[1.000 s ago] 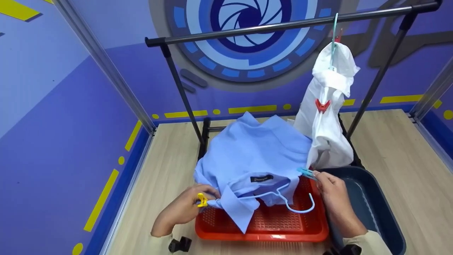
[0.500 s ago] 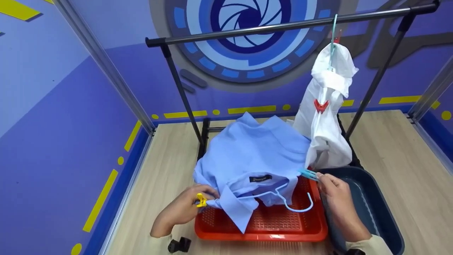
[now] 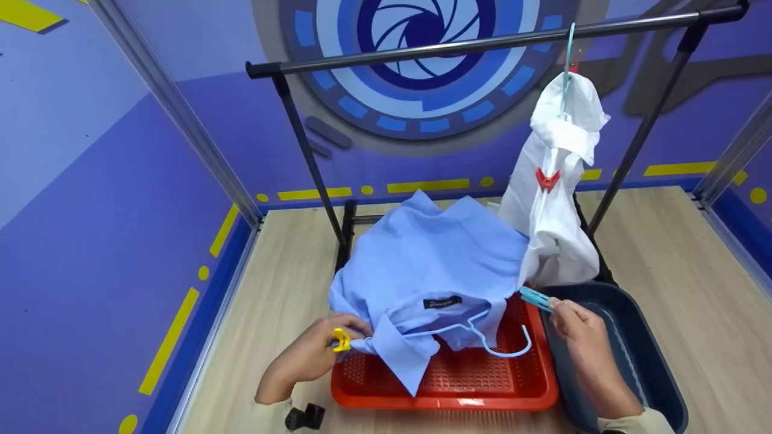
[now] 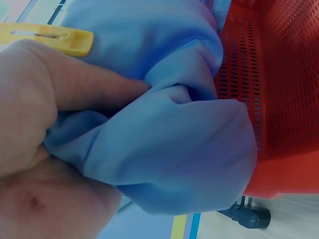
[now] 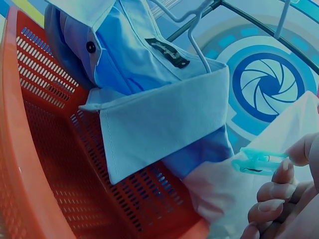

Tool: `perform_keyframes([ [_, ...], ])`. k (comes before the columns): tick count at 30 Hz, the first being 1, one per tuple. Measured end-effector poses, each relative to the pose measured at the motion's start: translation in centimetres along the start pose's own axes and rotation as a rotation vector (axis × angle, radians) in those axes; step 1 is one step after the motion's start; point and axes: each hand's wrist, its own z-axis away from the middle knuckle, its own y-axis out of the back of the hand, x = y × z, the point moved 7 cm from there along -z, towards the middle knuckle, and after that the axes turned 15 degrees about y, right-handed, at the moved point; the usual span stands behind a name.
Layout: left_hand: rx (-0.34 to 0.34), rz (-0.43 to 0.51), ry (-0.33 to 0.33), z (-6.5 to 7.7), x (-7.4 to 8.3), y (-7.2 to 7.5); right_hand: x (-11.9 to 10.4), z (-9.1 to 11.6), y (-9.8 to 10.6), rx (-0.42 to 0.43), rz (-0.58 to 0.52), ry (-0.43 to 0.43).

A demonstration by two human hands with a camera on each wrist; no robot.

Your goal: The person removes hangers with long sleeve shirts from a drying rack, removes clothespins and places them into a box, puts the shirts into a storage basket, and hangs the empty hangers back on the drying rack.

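The blue collared shirt (image 3: 434,253) is draped over the red basket (image 3: 440,402) and gripped by the left hand (image 3: 316,349), apparently for steadiness; a turquoise clothespin (image 3: 535,298) is pinched by the right hand (image 3: 584,331).

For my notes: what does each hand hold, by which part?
Right hand: turquoise clothespin, by one end. Left hand: blue shirt, by bunched cloth near the yellow clip.

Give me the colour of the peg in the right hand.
Turquoise; the peg shows best in the head view.
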Motion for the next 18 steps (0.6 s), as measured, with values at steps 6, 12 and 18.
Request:
perform_keyframes([
  [6,0.012,-0.001,-0.018,0.1,0.1,0.0,0.8,-0.1,0.7,0.028,-0.03,-0.083],
  [12,0.019,0.006,-0.02,0.0,0.1,0.0,1.5,-0.4,1.4,0.02,-0.023,-0.147],
  [18,0.019,0.021,-0.03,0.1,0.1,-0.1,2.2,-0.6,2.0,0.01,-0.026,-0.15],
])
